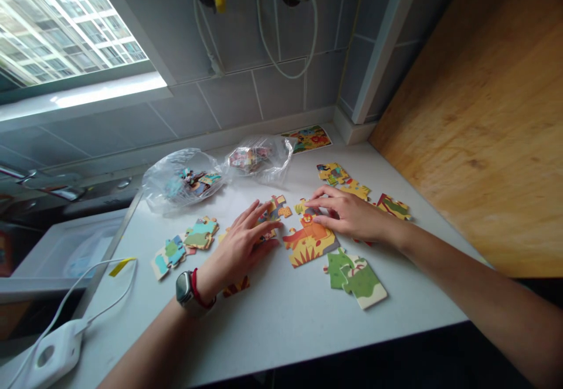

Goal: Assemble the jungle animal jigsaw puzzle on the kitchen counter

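Observation:
My left hand (240, 245) lies spread, palm down, over several jigsaw pieces, partly hiding them. A puzzle piece with a dotted yellow shape (278, 207) shows just beyond its fingertips. With fingers bent, my right hand (345, 213) grips a small yellow-and-green puzzle piece (301, 206) at the upper edge of a joined section with an orange lion (310, 236). Its fingers cover part of that piece. Below the lion section are overlapping green puzzle pieces (358, 277). Beyond my right hand rest yellow puzzle pieces (333, 173) and a red-and-green one (393, 206).
Two clear plastic bags of puzzle pieces, one left (185, 181) and one right (259, 157), stand near the wall. A picture card (308, 138) lies behind. Green-and-blue pieces (200, 233) are at left. A white power strip (55, 348) with cable occupies the front left; a wooden panel (475, 125) borders the right.

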`<state>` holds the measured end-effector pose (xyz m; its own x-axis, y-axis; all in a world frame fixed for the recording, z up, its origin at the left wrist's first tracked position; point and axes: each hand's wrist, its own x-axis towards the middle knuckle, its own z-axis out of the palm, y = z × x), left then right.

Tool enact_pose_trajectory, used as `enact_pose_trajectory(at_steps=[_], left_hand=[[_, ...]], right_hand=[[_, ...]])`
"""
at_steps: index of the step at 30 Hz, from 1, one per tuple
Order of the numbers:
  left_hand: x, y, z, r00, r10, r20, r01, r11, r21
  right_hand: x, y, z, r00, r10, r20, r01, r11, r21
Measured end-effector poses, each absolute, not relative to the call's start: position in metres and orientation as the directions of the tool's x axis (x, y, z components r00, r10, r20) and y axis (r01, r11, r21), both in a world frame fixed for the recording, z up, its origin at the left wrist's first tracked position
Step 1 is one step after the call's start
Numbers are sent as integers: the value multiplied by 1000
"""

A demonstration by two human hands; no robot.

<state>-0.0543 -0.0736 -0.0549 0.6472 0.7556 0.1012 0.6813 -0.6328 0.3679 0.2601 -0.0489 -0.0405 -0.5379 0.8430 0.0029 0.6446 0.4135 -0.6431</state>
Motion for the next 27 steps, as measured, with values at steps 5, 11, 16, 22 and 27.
enact_pose_trajectory(at_steps=[5, 11, 16, 22, 27], left_hand=[[-57, -70, -58, 617, 781, 99, 707, -605, 366], [-59, -67, -56, 616, 785, 71, 702, -587, 403], [-57, -67, -54, 616, 779, 117, 690, -605, 399], [-56, -68, -50, 609, 767, 203, 684, -637, 355], [-55, -71, -45, 586, 790, 180, 693, -604, 394]], right_hand=[[262, -49, -40, -554, 832, -6, 646, 426, -633], [262, -50, -38, -554, 832, -4, 644, 425, -636], [262, -49, -38, -558, 830, -23, 650, 420, -633], [264, -48, -40, -562, 827, -25, 652, 425, -629], [263, -49, -39, -564, 826, -1, 639, 437, -633]])
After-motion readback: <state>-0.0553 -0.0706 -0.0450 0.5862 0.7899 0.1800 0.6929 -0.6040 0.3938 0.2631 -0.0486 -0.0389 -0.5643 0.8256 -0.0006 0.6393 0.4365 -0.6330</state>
